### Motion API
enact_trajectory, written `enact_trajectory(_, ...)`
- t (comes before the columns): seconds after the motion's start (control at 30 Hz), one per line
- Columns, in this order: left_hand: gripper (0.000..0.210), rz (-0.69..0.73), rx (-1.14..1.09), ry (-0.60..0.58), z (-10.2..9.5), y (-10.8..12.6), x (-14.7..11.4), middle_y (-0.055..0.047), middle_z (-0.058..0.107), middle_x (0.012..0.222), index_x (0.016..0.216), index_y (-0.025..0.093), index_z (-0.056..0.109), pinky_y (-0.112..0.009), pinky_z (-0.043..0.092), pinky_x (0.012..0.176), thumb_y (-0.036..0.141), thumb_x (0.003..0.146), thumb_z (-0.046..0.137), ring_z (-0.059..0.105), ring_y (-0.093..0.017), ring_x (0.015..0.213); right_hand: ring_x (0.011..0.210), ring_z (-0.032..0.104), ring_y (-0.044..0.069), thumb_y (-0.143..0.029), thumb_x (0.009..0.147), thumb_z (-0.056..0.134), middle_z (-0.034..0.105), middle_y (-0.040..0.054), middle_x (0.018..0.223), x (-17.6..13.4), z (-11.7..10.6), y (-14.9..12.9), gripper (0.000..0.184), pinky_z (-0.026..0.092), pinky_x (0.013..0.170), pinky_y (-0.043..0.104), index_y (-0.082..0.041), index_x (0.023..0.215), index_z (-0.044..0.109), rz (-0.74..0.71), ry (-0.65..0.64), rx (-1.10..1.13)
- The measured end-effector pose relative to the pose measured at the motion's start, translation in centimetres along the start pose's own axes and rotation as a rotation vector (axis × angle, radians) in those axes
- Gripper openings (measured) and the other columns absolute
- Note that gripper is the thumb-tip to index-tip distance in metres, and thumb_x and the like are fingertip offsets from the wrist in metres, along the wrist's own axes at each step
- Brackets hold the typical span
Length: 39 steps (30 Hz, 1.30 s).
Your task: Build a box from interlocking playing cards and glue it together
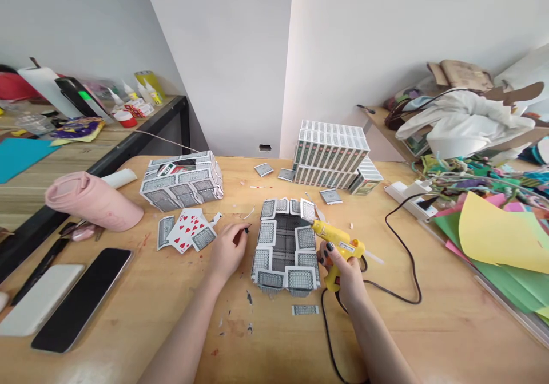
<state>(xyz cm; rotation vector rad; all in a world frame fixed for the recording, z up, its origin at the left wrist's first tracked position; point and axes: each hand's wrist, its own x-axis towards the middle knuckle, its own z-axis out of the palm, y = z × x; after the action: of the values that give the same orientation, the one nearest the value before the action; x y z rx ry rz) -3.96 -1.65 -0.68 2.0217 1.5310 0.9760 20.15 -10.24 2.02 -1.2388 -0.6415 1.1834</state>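
My right hand (pixel 349 278) is wrapped round the handle of a yellow hot glue gun (pixel 338 239). The gun's nozzle points left at the far right corner of an open-topped box made of playing cards (pixel 268 234). Grey patterned card backs cover this box, and cards fold in around its opening. Left of the box, my left hand (pixel 228 249) is held just above the table, apart from the box. Its thumb and fingers are pinched together; whatever they hold, if anything, is too small to make out. Loose playing cards (pixel 186 229) lie beyond its wrist.
A finished-looking card-covered box (pixel 182 186) stands back left, stacked card packs (pixel 330 152) back right. A black cord (pixel 414 269) loops from the power strip (pixel 409 198). A phone (pixel 83 298) and pink roll (pixel 92 201) lie left, coloured paper (pixel 506 235) right. A cut card strip (pixel 305 310) lies in front.
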Motion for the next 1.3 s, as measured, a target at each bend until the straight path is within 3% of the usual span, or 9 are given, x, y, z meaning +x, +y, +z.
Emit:
enact_trajectory(0.2, 0.022, 0.031, 0.007, -0.023, 0.1, 0.0, 0.0, -0.005, 0.065, 0.096, 0.096, 0.021, 0.062, -0.035, 0.046, 0.084, 0.023, 0.083, 0.044, 0.059, -0.02, 0.092, 0.073, 0.056, 0.019, -0.046, 0.07, 0.062, 0.061, 0.005, 0.072, 0.2, 0.2, -1.0, 0.029, 0.045, 0.075, 0.033, -0.018, 0.074, 0.063, -0.034, -0.111, 0.084)
enact_trajectory(0.37, 0.021, 0.034, 0.005, -0.031, 0.0, 0.1, 0.0, -0.004, 0.066, 0.094, 0.094, 0.022, 0.063, -0.036, 0.046, 0.083, 0.023, 0.082, 0.046, 0.06, -0.021, 0.091, 0.062, 0.054, 0.016, -0.051, 0.075, 0.056, 0.057, 0.0028, 0.062, 0.0, 0.2, -1.1, 0.035, 0.044, 0.064, 0.028, -0.018, 0.064, 0.059, -0.033, -0.083, 0.047)
enact_trajectory(0.57, 0.022, -0.024, -0.095, 0.007, 0.2, 0.5, -0.1, -0.004, 0.065, 0.098, 0.098, 0.022, 0.062, -0.035, 0.046, 0.084, 0.026, 0.083, 0.047, 0.059, -0.02, 0.092, 0.053, 0.049, 0.014, -0.048, 0.074, 0.06, 0.053, 0.0005, 0.058, -0.1, 0.0, -0.3, 0.029, 0.041, 0.053, 0.028, -0.019, 0.069, 0.058, -0.054, -0.082, 0.001)
enact_trajectory(0.67, 0.022, -0.008, -0.187, 0.11, -0.8, 2.1, 0.0, -0.005, 0.063, 0.098, 0.101, 0.022, 0.059, -0.033, 0.048, 0.081, 0.027, 0.082, 0.05, 0.059, -0.017, 0.088, 0.059, 0.052, 0.016, -0.046, 0.076, 0.058, 0.054, 0.002, 0.06, -0.3, -0.4, 0.0, 0.028, 0.043, 0.059, 0.031, -0.019, 0.068, 0.059, -0.165, -0.119, -0.121)
enact_trajectory(0.77, 0.009, 0.197, -0.123, 0.177, -2.4, 5.0, 0.1, -0.003, 0.061, 0.086, 0.087, 0.021, 0.06, -0.031, 0.047, 0.077, 0.024, 0.08, 0.055, 0.057, -0.016, 0.083, 0.063, 0.051, 0.017, -0.039, 0.079, 0.056, 0.054, 0.0025, 0.065, -0.6, -0.9, -0.2, 0.022, 0.042, 0.061, 0.033, -0.02, 0.069, 0.06, -0.374, -0.137, -0.349)
enact_trajectory(0.87, 0.005, 0.434, -0.005, 0.163, -3.7, 8.3, 0.2, -0.001, 0.059, 0.076, 0.08, 0.022, 0.062, -0.03, 0.045, 0.074, 0.02, 0.078, 0.058, 0.054, -0.014, 0.077, 0.061, 0.047, 0.017, -0.031, 0.078, 0.056, 0.051, 0.0018, 0.062, -0.8, -0.9, -0.8, 0.014, 0.038, 0.058, 0.033, -0.021, 0.069, 0.059, -0.659, -0.2, -0.574)
enact_trajectory(0.97, 0.007, 0.557, 0.064, 0.131, -4.0, 10.5, 0.3, -0.001, 0.06, 0.075, 0.083, 0.023, 0.063, -0.03, 0.045, 0.07, 0.019, 0.079, 0.059, 0.052, -0.014, 0.074, 0.059, 0.045, 0.017, -0.024, 0.077, 0.054, 0.049, 0.0013, 0.06, -1.0, -0.7, -1.5, 0.009, 0.037, 0.057, 0.034, -0.021, 0.068, 0.054, -0.861, -0.231, -0.662)
enact_trajectory(1.1, 0.008, 0.612, 0.098, 0.131, -3.6, 11.5, 0.5, -0.001, 0.06, 0.074, 0.084, 0.022, 0.064, -0.03, 0.046, 0.07, 0.02, 0.08, 0.058, 0.051, -0.014, 0.074, 0.059, 0.045, 0.016, -0.02, 0.075, 0.055, 0.051, 0.0014, 0.061, -1.1, -0.4, -2.0, 0.007, 0.039, 0.057, 0.033, -0.021, 0.07, 0.05, -0.972, -0.233, -0.693)
enact_trajectory(1.3, 0.009, 0.635, 0.127, 0.14, -3.2, 11.9, 0.7, -0.001, 0.061, 0.074, 0.085, 0.022, 0.064, -0.03, 0.045, 0.07, 0.018, 0.079, 0.059, 0.05, -0.014, 0.074, 0.062, 0.046, 0.017, -0.019, 0.073, 0.056, 0.055, 0.0034, 0.066, -1.3, -0.4, -2.2, 0.007, 0.04, 0.057, 0.033, -0.021, 0.078, 0.052, -1.026, -0.239, -0.749)
